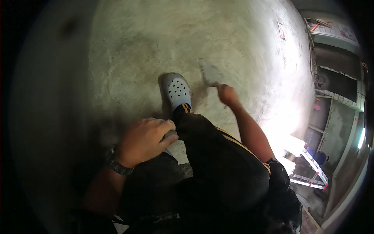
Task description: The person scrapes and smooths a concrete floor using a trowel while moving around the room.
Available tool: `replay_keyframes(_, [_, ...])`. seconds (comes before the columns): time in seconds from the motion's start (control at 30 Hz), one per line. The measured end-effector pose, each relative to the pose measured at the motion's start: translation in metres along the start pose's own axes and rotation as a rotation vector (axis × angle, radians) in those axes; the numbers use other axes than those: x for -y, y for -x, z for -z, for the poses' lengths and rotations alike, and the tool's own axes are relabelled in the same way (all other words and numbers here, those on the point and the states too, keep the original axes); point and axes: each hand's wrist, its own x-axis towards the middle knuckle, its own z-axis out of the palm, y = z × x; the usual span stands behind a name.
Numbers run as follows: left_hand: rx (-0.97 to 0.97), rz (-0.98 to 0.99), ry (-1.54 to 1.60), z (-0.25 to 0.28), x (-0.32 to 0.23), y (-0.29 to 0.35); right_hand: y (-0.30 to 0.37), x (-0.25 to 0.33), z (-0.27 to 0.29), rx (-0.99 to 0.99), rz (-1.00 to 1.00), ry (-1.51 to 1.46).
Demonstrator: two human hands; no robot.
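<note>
My right hand (227,94) is closed round the handle of a trowel (211,73) with a flat grey blade, slightly blurred. The blade is over the smeared grey cement surface (249,46), right of my foot; whether it touches cannot be told. My left hand (147,138), with a dark watch on its wrist, is near my legs with fingers curled. Something greyish shows between its thumb and fingers, too unclear to name. A light clog (178,88) with round holes is on my foot, below a black trouser leg with yellow stripes.
Bright light glares on the right side. Beyond it stands a metal stepladder (314,168) with red feet, and a person in dark blue (320,156) is farther off. Unfinished walls and a lit tube lamp (361,138) are at far right. Deep shadow covers the left.
</note>
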Motion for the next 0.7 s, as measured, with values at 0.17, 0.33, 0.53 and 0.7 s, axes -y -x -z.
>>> replay_keyframes(0.17, [0.008, -0.086, -0.031, -0.007, 0.003, 0.013, -0.002, 0.008, 0.058, 0.202, -0.717, -0.496])
replay_keyframes(0.33, [0.055, -0.148, -0.038, 0.001, -0.017, 0.017, 0.01, 0.004, 0.009, 0.1, -0.235, -0.011])
replay_keyframes(0.53, [0.026, -0.075, -0.017, -0.002, -0.003, 0.021, -0.006, 0.029, 0.052, 0.247, -0.491, -0.344])
replay_keyframes(0.7, [0.063, -0.105, 0.069, -0.003, -0.006, 0.02, -0.002, -0.002, 0.078, 0.257, -0.62, -0.294])
